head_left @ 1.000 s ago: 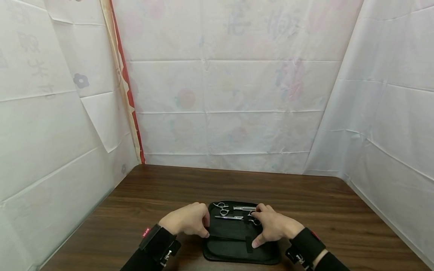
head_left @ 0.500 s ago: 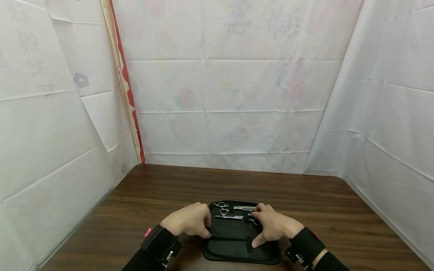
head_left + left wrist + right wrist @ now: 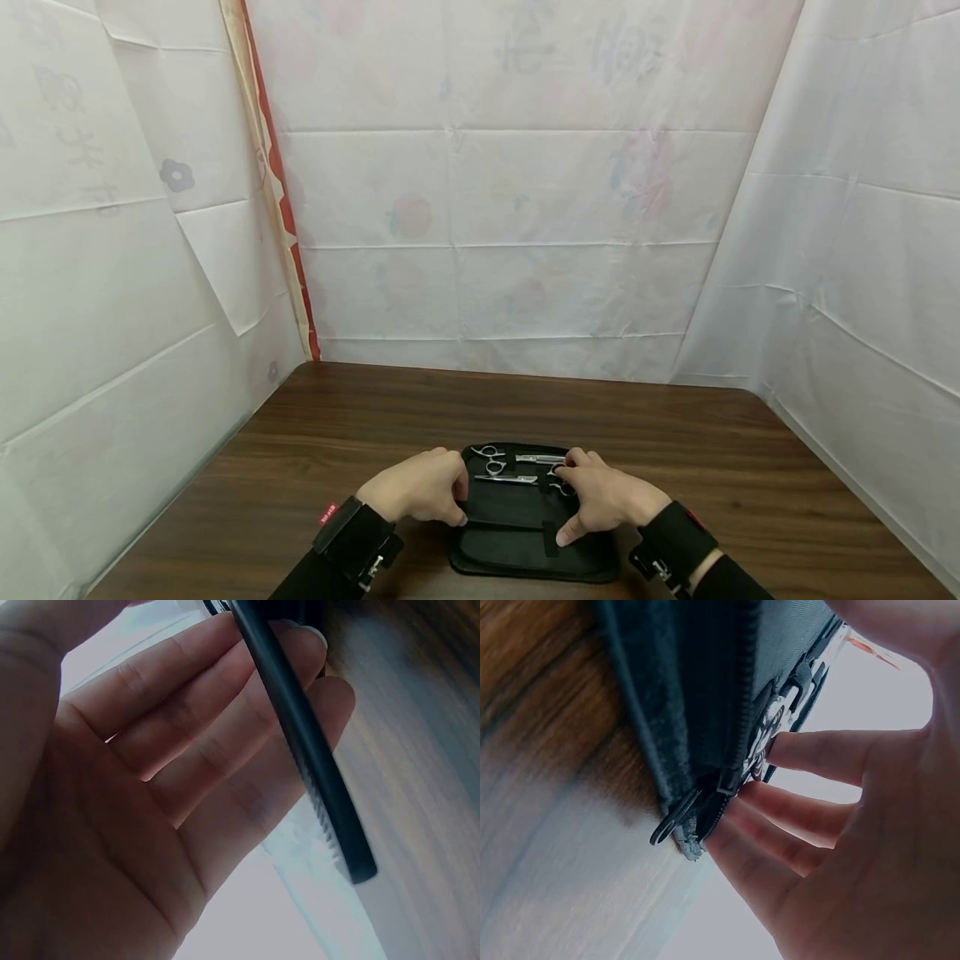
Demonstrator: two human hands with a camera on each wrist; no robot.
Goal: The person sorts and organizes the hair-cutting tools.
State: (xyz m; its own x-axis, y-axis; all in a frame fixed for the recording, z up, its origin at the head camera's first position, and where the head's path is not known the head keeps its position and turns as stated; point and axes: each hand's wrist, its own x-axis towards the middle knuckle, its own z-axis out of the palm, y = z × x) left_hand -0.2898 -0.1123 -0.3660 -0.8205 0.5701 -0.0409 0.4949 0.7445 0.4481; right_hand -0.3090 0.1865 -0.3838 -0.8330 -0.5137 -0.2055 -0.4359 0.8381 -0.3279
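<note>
A black zip case [image 3: 506,504] lies opened out on the brown table. Two pairs of silver scissors [image 3: 513,479] sit in its far half, their finger rings toward opposite ends. My left hand [image 3: 416,490] touches the case's left edge; in the left wrist view its fingers extend fairly straight beyond the black case edge [image 3: 319,761]. At the right side is my right hand [image 3: 611,496], fingertips near the scissors' rings and thumb beside a black strap [image 3: 550,540]. In the right wrist view, its straight fingers meet the zipped rim, near a zipper pull [image 3: 676,819].
White sheets hang at the back, left and right of the brown table [image 3: 375,417]. A red and cream strip [image 3: 277,179] runs down the back left corner. Both wrists carry black bands with small devices.
Hardly anything moves. My left hand shifts very slightly to the right along with its wristband, while the right hand and the case stay nearly in place.
</note>
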